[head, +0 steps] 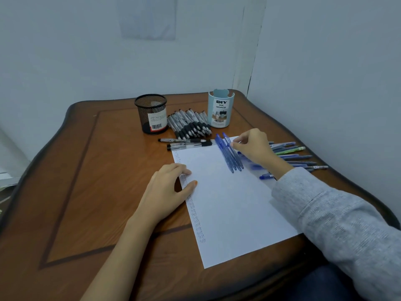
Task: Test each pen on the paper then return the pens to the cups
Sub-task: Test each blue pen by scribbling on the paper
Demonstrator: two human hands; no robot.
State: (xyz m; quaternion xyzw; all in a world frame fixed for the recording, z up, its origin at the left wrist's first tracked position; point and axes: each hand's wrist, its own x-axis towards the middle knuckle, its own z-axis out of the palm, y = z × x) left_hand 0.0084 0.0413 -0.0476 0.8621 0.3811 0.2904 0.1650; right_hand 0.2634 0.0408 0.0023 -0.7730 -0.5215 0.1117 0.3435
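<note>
Left hand (167, 187) presses paper (227, 205); right hand (253, 146) (sleeved) seemingly pinches blue pens (230, 157).

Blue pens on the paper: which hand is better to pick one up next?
Right. The right hand is right at the blue pens; the left hand rests on the paper edge, farther away, steadying it.

Glossy wooden table (86, 170), matt white paper (227, 203), black metal-mesh cup (152, 114)
</note>
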